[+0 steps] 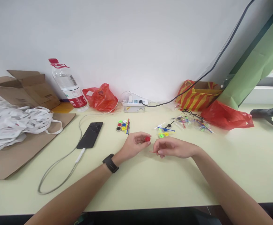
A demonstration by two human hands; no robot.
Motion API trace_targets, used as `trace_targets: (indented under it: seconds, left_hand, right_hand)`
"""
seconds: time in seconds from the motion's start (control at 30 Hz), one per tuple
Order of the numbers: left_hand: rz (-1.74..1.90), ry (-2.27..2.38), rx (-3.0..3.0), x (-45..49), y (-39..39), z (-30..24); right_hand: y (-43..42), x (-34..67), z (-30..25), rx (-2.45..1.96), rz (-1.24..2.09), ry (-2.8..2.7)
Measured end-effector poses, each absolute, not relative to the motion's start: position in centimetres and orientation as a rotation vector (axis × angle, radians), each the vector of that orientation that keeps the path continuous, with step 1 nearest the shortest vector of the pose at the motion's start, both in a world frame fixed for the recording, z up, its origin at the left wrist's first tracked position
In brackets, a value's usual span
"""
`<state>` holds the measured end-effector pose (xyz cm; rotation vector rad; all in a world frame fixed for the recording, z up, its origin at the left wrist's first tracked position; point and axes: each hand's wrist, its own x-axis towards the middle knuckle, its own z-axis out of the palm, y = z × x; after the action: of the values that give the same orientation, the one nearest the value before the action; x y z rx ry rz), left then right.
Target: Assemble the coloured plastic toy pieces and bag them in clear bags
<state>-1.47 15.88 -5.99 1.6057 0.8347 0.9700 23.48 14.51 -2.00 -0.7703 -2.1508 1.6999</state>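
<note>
My left hand [136, 144], with a black watch [110, 163] on the wrist, pinches a small round red disc [148, 139] between thumb and fingers. Just to its right, my right hand [169, 147] grips a thin red stick [153, 152] whose tip points left. Disc and stick are apart. Beyond my left hand lie several coloured discs [123, 125] in a cluster, with thin coloured sticks [128, 126] beside them. Past my right hand are several pieces made of a disc with a stick through it, among them a blue one [165, 129].
A phone [90, 135] on a cable lies left. Behind stand a water bottle [68, 86], a red plastic bag [100, 97], a power strip [135, 102] and a striped bag [189, 97]. White straps [17, 122] and a cardboard box [26, 89] fill the far left; another red bag [227, 117] lies right.
</note>
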Motion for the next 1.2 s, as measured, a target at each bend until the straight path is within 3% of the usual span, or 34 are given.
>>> trace_targets:
  seconds: [0.57, 0.97, 1.2]
  left_hand:
    - [0.849, 0.803, 1.439, -1.8, 16.7, -6.5]
    - [0.929, 0.719, 1.366, -1.9, 16.3, -5.1]
    - [0.909, 0.707, 1.356, -1.6, 16.1, -5.3]
  right_hand:
    - [14.0, 21.0, -3.2, -0.968, 1.657, -1.810]
    - [14.7, 20.3, -4.6, -1.074, 1.299, -1.703]
    - [14.4, 19.8, -4.5, -1.081, 1.302, -1.778]
